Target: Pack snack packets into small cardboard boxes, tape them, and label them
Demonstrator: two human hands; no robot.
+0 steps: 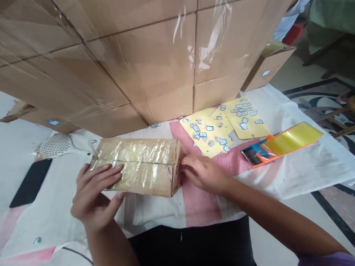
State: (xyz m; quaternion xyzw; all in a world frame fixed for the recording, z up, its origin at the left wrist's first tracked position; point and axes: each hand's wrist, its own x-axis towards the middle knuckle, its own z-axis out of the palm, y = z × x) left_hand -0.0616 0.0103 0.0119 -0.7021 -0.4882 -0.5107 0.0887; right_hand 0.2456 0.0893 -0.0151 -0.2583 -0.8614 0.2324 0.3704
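A small cardboard box (146, 162), covered in shiny clear tape, lies on the cloth-covered table in front of me. My left hand (95, 194) holds its left part, with the fingers across the top and the thumb at the near edge. At the box's right end, my right hand (201, 171) has its fingertips pinched together against the end face. What they pinch is too small and hidden to make out. Right of that hand lie two yellow sheets (203, 145) dotted with small blue-edged labels, some parts peeled.
Stacked large cartons (146, 62) wall off the far side. A tape-like yellow strip with an orange edge (296, 138) lies at right. Leftward are a black phone-like slab (31, 183) and a white perforated object (55, 145). A labelled box (269, 66) stands far right.
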